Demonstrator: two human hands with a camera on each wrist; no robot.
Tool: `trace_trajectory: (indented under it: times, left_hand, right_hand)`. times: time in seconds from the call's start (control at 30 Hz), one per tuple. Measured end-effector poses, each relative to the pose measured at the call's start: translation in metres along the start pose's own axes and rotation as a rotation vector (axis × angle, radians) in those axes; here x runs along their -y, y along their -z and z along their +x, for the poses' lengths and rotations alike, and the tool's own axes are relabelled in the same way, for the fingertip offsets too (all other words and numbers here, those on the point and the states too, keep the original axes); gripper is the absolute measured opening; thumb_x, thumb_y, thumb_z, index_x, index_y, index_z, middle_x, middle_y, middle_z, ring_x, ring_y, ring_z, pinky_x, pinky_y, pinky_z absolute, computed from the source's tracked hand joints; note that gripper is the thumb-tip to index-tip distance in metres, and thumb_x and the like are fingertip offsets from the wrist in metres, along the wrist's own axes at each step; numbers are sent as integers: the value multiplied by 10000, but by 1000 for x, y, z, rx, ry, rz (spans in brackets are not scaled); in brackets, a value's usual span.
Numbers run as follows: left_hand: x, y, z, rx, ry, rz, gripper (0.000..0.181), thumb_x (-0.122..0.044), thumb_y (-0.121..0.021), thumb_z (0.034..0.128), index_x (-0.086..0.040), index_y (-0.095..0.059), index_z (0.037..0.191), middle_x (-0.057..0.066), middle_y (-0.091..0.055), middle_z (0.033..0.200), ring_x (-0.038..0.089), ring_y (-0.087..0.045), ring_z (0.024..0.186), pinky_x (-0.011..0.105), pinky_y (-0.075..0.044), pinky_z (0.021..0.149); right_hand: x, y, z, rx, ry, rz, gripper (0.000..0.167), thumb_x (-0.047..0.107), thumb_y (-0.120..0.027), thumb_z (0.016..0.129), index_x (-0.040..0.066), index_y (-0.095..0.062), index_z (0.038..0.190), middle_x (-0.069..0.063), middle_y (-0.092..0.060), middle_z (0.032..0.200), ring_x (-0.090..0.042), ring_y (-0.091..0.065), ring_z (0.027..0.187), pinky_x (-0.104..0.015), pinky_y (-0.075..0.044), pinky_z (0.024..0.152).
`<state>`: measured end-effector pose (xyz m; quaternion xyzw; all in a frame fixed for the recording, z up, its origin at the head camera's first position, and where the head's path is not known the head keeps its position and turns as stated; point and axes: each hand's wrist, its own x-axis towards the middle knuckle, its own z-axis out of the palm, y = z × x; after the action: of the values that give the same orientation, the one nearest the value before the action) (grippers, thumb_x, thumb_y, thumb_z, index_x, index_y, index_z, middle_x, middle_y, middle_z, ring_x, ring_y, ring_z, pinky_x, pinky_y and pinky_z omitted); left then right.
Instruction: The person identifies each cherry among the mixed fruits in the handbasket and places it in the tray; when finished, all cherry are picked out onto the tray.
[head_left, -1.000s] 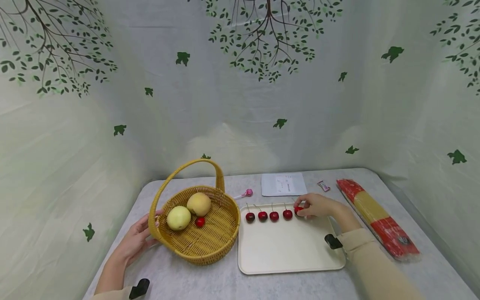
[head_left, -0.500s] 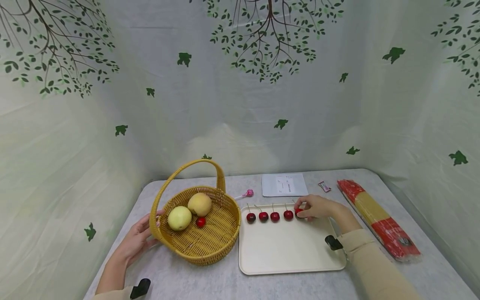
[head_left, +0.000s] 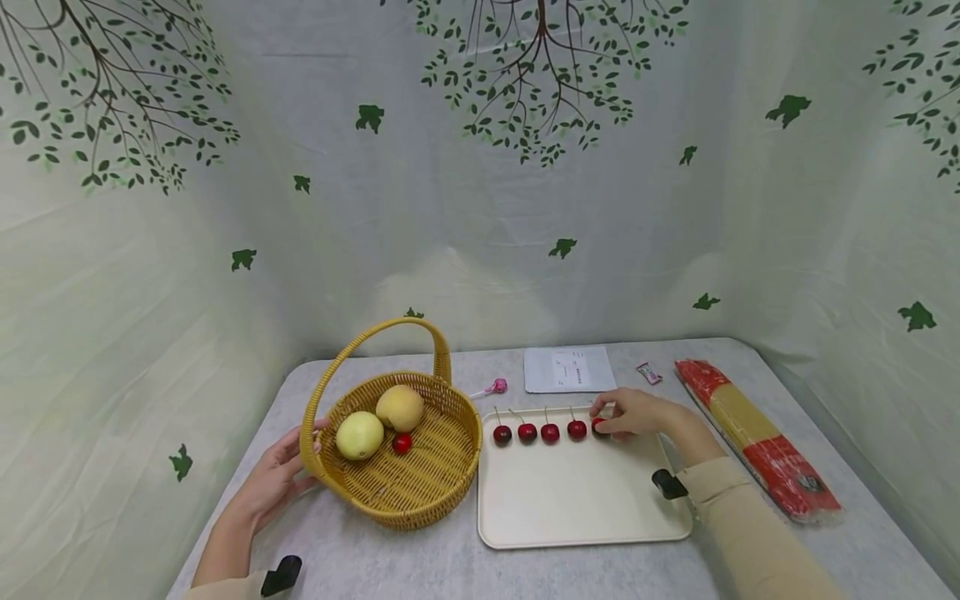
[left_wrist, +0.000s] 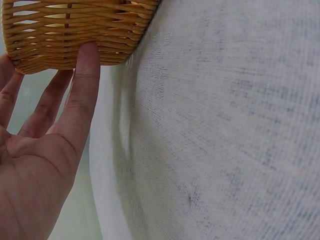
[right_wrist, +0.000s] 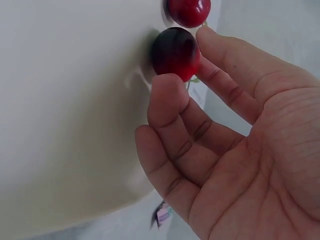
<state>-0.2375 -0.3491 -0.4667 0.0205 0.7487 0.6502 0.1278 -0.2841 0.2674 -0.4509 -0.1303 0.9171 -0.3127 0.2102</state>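
At the right end of a cherry row on a cream tray [head_left: 577,500], my right hand [head_left: 637,412] has its fingers around the last cherry [right_wrist: 175,55]. Thumb and fingertips meet its sides in the right wrist view; in the head view they partly cover it. Several other dark red cherries [head_left: 550,433], stems pointing back, lie along the tray's far side. My left hand [head_left: 266,483] touches the left side of a handled wicker basket [head_left: 420,492], one straight finger against the weave in the left wrist view. Inside are a pale green fruit [head_left: 359,436], a yellowish fruit [head_left: 400,407] and a small red fruit [head_left: 402,443].
A pink lollipop [head_left: 498,386] lies behind the tray's left corner. Further back are a grey-white flat packet [head_left: 568,369] and a small wrapped candy [head_left: 648,373]. A long red and yellow package [head_left: 757,437] lies to the right. Leaf-printed curtains [head_left: 480,208] surround the table.
My right hand shifts very slightly, and more of its cherry is now covered by the fingers in the head view. The left hand and the basket keep their places.
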Motion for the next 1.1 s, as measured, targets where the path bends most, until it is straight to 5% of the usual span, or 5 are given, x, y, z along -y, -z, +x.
trace_trajectory:
  times: [0.33,0.67,0.83,1.1]
  left_hand:
    - [3,2,0,20,-22,-15,523,-253,-556,1138,-145,-415,1630,-257,-568,1394,-55,-596,1248,328,-606,974]
    - [3,1,-1,36,-46,1,524,-243,-535,1146,-116,-396,1636,-269,-562,1409,-63,-592,1261,320,-606,979]
    - [2,2,-2,38,-35,13,567,-282,-540,1145,-108,-363,1655,-239,-513,1447,-68,-574,1276,338,-603,1000]
    - [2,0,-1,18,-12,26,581,-291,-555,1138,-112,-368,1658,55,-341,1661,-69,-575,1249,407,-600,1047]
  right_hand:
    - [24,19,7,-3,38,-47,303,223,-710,1050,80,-676,1315,-80,-658,816,-171,-570,721,-289,-472,692]
    - [92,19,22,46,174,-96,326,260,-705,1058,158,-669,1365,-183,-754,1070,-342,-735,914,-347,-560,761]
    - [129,8,37,87,245,-102,349,274,-699,1061,192,-650,1397,-142,-764,1053,-295,-751,922,-381,-588,835]
    - [177,-17,54,156,337,-93,338,235,-696,1063,138,-663,1385,-49,-745,973,-157,-715,808,-464,-615,869]
